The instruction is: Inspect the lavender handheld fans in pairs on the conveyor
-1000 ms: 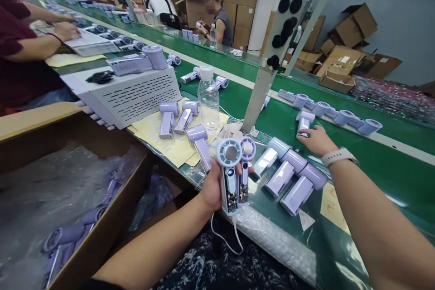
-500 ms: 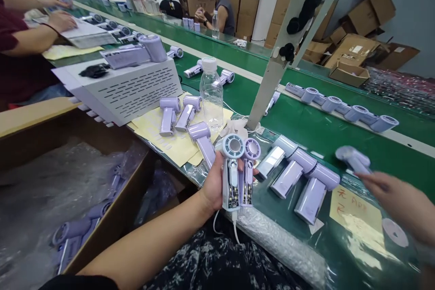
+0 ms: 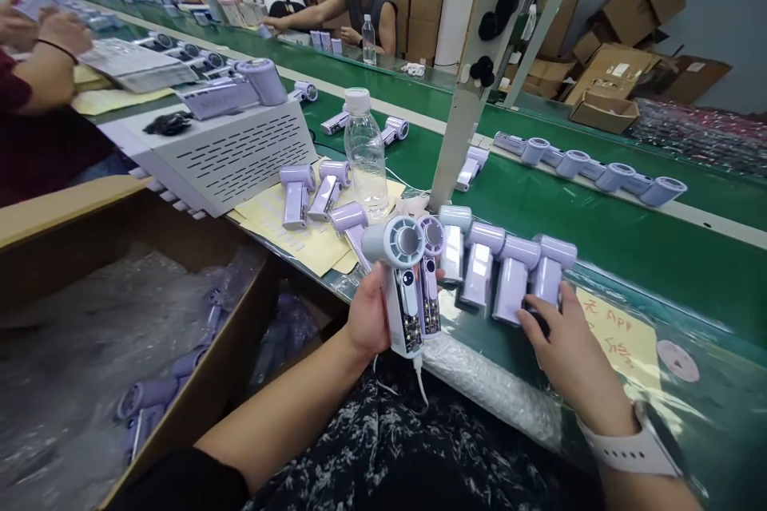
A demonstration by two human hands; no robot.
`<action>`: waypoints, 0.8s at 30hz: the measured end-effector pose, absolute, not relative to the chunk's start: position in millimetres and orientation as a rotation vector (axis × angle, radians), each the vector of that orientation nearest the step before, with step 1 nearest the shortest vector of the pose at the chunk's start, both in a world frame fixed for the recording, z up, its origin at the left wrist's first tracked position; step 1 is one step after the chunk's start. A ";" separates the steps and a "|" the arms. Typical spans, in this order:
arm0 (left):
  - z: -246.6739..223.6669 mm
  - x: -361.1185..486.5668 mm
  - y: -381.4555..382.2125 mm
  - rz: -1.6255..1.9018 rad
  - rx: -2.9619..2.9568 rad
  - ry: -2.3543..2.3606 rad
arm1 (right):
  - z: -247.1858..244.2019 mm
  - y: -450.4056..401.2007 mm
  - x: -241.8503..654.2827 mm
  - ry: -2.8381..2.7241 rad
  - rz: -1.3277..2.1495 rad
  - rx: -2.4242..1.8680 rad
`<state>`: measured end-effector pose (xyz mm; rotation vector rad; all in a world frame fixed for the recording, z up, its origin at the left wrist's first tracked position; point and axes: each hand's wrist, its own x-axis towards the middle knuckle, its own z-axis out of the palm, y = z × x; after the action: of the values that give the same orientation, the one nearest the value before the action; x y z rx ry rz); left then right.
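Observation:
My left hand (image 3: 370,313) is wrapped round two handheld fans side by side, a pale blue one (image 3: 389,303) and a purple one (image 3: 429,279), both with circuit boards showing. A white cable (image 3: 420,383) hangs from the base of the blue fan. My right hand (image 3: 569,343) has its fingers on the lower end of the rightmost purple fan (image 3: 550,267), which stands in a row with two more purple fans and a light blue one (image 3: 454,243) on the green table. A small dark object (image 3: 538,318) shows at its fingertips.
A clear bottle (image 3: 367,164) and several purple fans stand by yellow sheets, beside a vented metal box (image 3: 240,152). A metal post (image 3: 459,120) rises behind the row. Bubble wrap (image 3: 491,387) lies at the front edge; an open carton (image 3: 240,335) is at left. People work beyond.
My right hand has come left and put a purple fan at the right end of the row, which now stands closer together. The fans in my left hand have turned slightly.

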<state>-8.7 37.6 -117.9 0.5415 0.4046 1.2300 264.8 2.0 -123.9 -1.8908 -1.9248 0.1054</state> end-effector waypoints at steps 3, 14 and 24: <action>-103.2 -6.4 27.6 1.233 0.668 0.370 | -96.4 -5.8 240.7 -1.856 0.163 -1.700; -68.2 58.0 36.4 1.547 0.577 0.475 | -85.9 -45.8 189.8 -1.524 1.214 -0.937; -83.5 39.4 29.7 1.006 1.038 0.344 | -80.2 -42.7 241.3 -1.311 1.074 -1.064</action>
<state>39.4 29.7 -83.5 1.0375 0.3438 1.0058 241.3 -42.7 -80.2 -1.0637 -1.3109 1.0740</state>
